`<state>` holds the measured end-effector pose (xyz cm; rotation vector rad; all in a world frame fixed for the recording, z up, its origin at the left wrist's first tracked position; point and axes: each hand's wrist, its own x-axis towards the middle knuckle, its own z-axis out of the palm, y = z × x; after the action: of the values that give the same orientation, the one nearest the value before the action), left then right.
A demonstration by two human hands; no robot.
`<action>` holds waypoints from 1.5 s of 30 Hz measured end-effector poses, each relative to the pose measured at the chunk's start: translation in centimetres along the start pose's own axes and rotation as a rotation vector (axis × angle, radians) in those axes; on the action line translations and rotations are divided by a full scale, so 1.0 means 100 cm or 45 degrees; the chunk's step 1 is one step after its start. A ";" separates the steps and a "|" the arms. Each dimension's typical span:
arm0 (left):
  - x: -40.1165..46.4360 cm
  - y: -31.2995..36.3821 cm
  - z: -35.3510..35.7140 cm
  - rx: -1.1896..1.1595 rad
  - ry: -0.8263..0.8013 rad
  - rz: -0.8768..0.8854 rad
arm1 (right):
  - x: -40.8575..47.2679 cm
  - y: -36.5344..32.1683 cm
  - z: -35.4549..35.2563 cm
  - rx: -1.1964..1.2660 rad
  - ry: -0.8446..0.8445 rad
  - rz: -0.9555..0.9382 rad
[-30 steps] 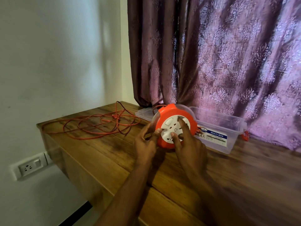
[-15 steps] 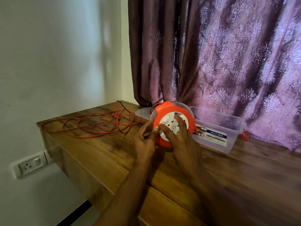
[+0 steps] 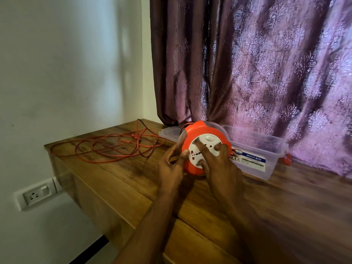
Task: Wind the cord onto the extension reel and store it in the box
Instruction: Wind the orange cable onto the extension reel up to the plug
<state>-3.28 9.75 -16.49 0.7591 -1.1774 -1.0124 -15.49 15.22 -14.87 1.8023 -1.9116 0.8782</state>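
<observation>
Reel [image 3: 192, 131] upright between hands: left fingers [image 3: 178, 149] grip rim, right fingers [image 3: 206, 150] spread on socket face.

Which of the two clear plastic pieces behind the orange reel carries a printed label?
The deep clear plastic box at the right, labelled MULTI-BOX; the flat clear lid at the left shows none.

1. A white label [image 3: 249, 160] is showing "MULTI-BOX" in white letters on a blue band, on the front wall of the clear plastic box [image 3: 274, 147].
2. The label's smaller print is staying too blurred to read.
</observation>
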 end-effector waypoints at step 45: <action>-0.002 0.003 0.000 0.016 -0.043 0.056 | -0.003 -0.005 -0.002 0.254 0.188 0.212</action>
<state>-3.20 10.00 -16.29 0.7258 -1.2254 -0.9851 -15.00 15.56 -14.82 1.6486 -1.9585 1.2627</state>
